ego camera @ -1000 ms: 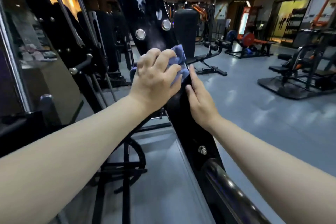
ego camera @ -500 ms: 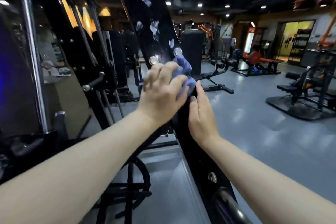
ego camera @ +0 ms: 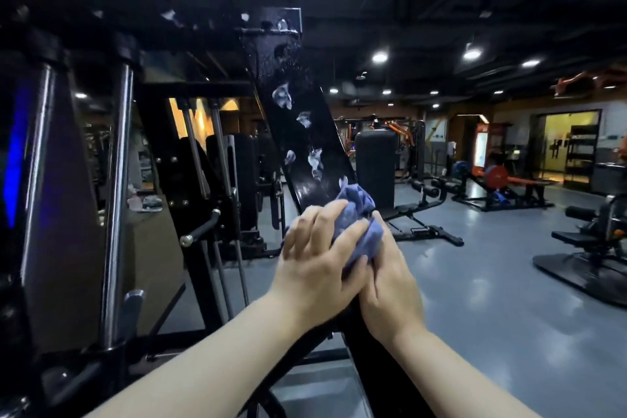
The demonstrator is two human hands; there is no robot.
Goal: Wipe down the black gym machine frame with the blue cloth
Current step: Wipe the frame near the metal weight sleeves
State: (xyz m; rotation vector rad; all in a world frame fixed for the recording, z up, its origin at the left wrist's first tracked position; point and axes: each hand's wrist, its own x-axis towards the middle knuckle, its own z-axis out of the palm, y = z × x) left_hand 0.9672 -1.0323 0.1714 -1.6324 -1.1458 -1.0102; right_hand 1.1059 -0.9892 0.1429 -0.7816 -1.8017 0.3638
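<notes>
Blue cloth (ego camera: 356, 224) sits bunched on the slanted black frame (ego camera: 305, 153), just below white foam blobs (ego camera: 281, 97). I see my left hand (ego camera: 319, 268) curled over it, gripping it. My right hand (ego camera: 390, 285) lies straight-fingered along the frame's right edge, touching the cloth.

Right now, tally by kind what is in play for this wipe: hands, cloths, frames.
hands: 2 (left hand, right hand)
cloth: 1
frame: 1
total: 4
</notes>
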